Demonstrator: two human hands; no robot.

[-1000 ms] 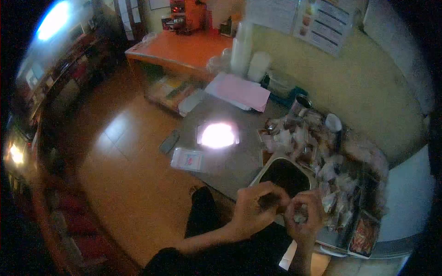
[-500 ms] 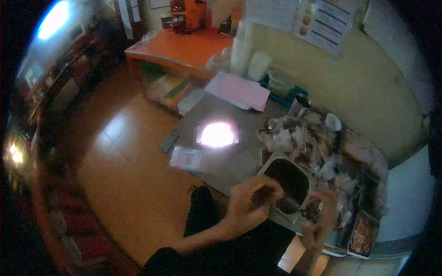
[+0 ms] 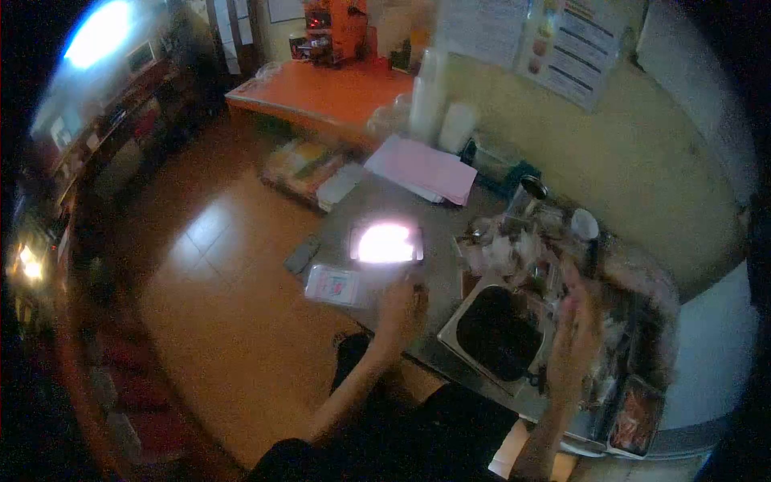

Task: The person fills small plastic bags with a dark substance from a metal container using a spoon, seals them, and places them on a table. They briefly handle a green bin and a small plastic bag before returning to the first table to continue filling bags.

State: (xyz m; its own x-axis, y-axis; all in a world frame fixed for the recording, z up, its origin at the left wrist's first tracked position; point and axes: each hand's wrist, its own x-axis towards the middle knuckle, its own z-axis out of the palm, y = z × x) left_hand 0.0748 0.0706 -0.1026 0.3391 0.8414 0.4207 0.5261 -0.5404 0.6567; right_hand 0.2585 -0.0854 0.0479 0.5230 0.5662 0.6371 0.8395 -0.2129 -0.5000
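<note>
My left hand (image 3: 403, 309) is over the front edge of the grey table (image 3: 333, 221), just right of a clear packet with a printed label (image 3: 332, 285). Its fingers are blurred, and I cannot make out whether they hold anything. My right hand (image 3: 575, 329) is raised beside the right side of a metal tray with dark contents (image 3: 499, 333), its fingers stretched toward a pile of clear plastic bags (image 3: 514, 249). Nothing shows in its grip. A small dark looped object (image 3: 534, 381) is at the tray's near right corner. A brightly glaring screen (image 3: 386, 243) lies behind the packet.
Pink and white papers (image 3: 422, 169) lie at the back. Behind them are white cup stacks (image 3: 426, 108) and a green basket (image 3: 498, 165). An open can (image 3: 532, 189) is near the wall. A container of reddish pieces (image 3: 636, 418) is at right; an orange table (image 3: 329, 88) is farther off.
My hands have moved apart from in front of the tray. The left went left toward the packet and screen; the right went up toward the bags. More of the tray shows.
</note>
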